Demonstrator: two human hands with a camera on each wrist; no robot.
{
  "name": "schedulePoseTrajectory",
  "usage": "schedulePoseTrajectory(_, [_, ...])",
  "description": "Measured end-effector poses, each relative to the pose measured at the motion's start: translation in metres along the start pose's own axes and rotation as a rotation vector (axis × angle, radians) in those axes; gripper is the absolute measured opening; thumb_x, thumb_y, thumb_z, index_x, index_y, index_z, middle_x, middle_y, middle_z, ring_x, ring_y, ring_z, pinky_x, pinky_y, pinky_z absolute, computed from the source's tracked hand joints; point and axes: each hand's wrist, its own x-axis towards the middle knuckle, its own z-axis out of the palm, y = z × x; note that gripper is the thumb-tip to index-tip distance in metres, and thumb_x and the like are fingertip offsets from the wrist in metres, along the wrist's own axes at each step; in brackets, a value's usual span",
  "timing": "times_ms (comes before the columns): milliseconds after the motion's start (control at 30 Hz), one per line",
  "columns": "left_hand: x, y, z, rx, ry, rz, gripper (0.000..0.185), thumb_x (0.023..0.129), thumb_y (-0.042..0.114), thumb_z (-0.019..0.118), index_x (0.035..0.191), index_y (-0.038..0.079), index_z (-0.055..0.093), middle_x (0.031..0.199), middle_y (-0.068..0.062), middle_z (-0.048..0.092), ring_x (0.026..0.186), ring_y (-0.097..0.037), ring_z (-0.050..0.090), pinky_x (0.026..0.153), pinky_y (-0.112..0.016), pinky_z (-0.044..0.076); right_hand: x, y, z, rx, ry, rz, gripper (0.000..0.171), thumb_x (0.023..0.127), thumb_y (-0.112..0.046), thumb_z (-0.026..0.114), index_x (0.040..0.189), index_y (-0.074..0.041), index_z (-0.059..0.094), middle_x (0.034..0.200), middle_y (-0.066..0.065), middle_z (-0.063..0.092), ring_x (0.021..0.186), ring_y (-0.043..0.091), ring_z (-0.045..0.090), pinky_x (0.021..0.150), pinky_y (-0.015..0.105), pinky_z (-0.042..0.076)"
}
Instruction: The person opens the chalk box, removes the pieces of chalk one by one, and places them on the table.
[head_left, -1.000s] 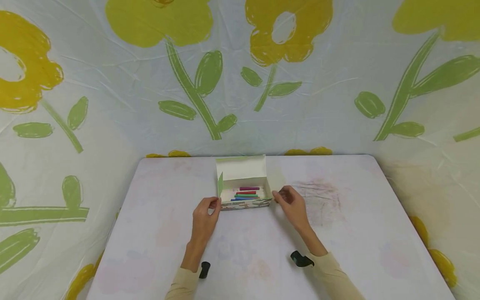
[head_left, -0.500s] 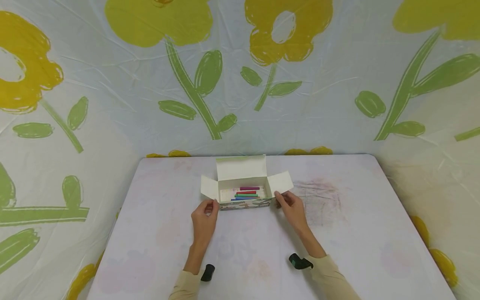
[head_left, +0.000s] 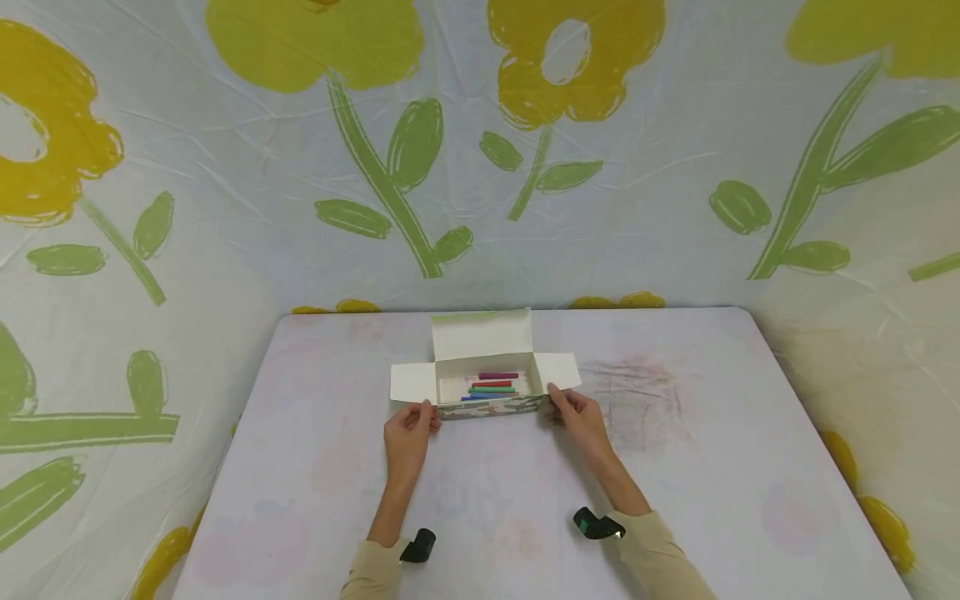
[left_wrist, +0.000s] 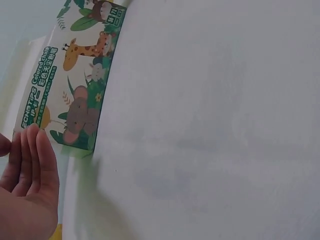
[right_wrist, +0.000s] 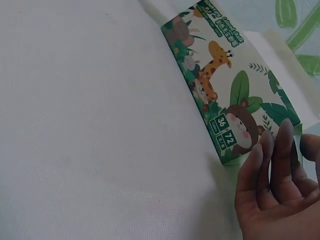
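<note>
A colored chalk box (head_left: 491, 408), printed with cartoon animals, stands on the table with its lid raised at the back. Its left end flap (head_left: 413, 382) and right end flap (head_left: 557, 370) are spread outward. Inside lie several chalk sticks (head_left: 493, 389) in purple, red, green and blue. At the front left corner my left hand (head_left: 407, 440) holds the box between thumb and fingers. My right hand (head_left: 585, 423) does likewise at the front right corner. Both wrist views show the box's printed front (left_wrist: 82, 85), with the fingertips against its end.
The white table (head_left: 480, 500) is covered with faint coloured stains. Dark and reddish smudges (head_left: 641, 400) mark it right of the box. A flower-printed curtain (head_left: 637, 233) closes off the back and sides. Dark wrist cameras (head_left: 597, 524) hang at the cuffs.
The left end flap has swung from upright out to the left, and the right one now lies out to the right. Both hands shifted slightly at the box's front corners. The chalk stayed put.
</note>
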Motion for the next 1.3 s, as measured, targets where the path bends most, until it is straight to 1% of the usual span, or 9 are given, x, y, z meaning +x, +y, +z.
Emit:
schedulePoseTrajectory(167, [-0.001,0.0,0.0,-0.091,-0.031,-0.121,0.03,0.104,0.015,0.063,0.102,-0.015,0.068,0.094,-0.026,0.071,0.071,-0.013,0.068,0.07,-0.025,0.059,0.003,0.0,-0.001,0.009,-0.037,0.1,0.056,0.101,-0.046,0.063,0.116,0.008,0.07,0.093,0.008,0.074,0.085,0.013,0.068,0.078,0.025,0.055])
schedulePoseTrajectory(300, [0.0,-0.002,0.001,-0.165,-0.053,-0.206,0.034,0.104,0.016,0.061,0.108,-0.018,0.065,0.1,-0.03,0.069,0.073,-0.013,0.068,0.073,-0.026,0.059,0.003,0.0,-0.001,0.099,-0.076,0.181,0.051,0.1,-0.046,0.065,0.108,0.004,0.071,0.085,0.002,0.072,0.08,0.012,0.067,0.074,0.025,0.054])
schedulePoseTrajectory(467, [0.001,-0.003,0.003,-0.226,-0.059,-0.263,0.035,0.105,0.014,0.06,0.111,-0.021,0.061,0.099,-0.027,0.068,0.073,-0.013,0.067,0.072,-0.026,0.059,0.003,0.0,-0.001,0.217,-0.112,0.266,0.041,0.098,-0.046,0.068,0.1,-0.005,0.072,0.084,-0.003,0.07,0.08,0.009,0.066,0.072,0.025,0.054])
schedulePoseTrajectory(567, [0.001,-0.002,0.004,-0.252,-0.062,-0.295,0.035,0.105,0.013,0.059,0.112,-0.021,0.06,0.096,-0.022,0.067,0.073,-0.013,0.066,0.071,-0.025,0.058,0.003,0.001,-0.001,0.252,-0.117,0.286,0.04,0.098,-0.046,0.069,0.101,-0.006,0.072,0.085,-0.003,0.071,0.083,0.009,0.067,0.074,0.026,0.057])
schedulePoseTrajectory(700, [0.001,-0.001,0.003,-0.267,-0.076,-0.326,0.035,0.106,0.014,0.058,0.114,-0.019,0.059,0.097,-0.019,0.066,0.076,-0.013,0.065,0.072,-0.024,0.057,0.003,0.002,0.0,0.274,-0.107,0.29,0.039,0.097,-0.045,0.07,0.1,-0.006,0.071,0.085,-0.002,0.071,0.082,0.009,0.067,0.074,0.027,0.057])
schedulePoseTrajectory(833, [0.0,-0.003,0.0,-0.254,-0.08,-0.324,0.036,0.106,0.017,0.059,0.113,-0.018,0.06,0.097,-0.018,0.067,0.077,-0.013,0.066,0.073,-0.024,0.058,0.004,0.003,0.0,0.257,-0.101,0.272,0.04,0.098,-0.045,0.069,0.1,-0.005,0.071,0.085,-0.002,0.071,0.081,0.009,0.067,0.072,0.025,0.057])
schedulePoseTrajectory(1067, [-0.002,-0.001,-0.001,-0.187,-0.049,-0.254,0.035,0.104,0.019,0.063,0.104,-0.015,0.065,0.091,-0.02,0.07,0.072,-0.013,0.067,0.07,-0.025,0.059,0.005,0.002,-0.003,0.147,-0.097,0.191,0.049,0.1,-0.044,0.067,0.109,0.004,0.071,0.087,0.001,0.072,0.083,0.011,0.067,0.076,0.026,0.056])
schedulePoseTrajectory(1200, [-0.005,0.005,0.001,-0.085,-0.017,-0.188,0.033,0.103,0.02,0.065,0.095,-0.012,0.068,0.089,-0.028,0.069,0.067,-0.013,0.066,0.063,-0.022,0.057,0.003,-0.001,-0.004,0.082,-0.096,0.147,0.054,0.101,-0.044,0.064,0.113,0.008,0.069,0.089,0.004,0.072,0.084,0.014,0.067,0.079,0.027,0.056])
schedulePoseTrajectory(1300, [-0.007,0.01,0.002,0.053,0.033,-0.108,0.031,0.101,0.021,0.067,0.088,-0.008,0.07,0.084,-0.027,0.07,0.061,-0.012,0.065,0.057,-0.02,0.055,0.001,-0.004,-0.004,0.053,-0.087,0.123,0.055,0.101,-0.044,0.064,0.112,0.009,0.069,0.089,0.006,0.072,0.084,0.015,0.068,0.08,0.028,0.057])
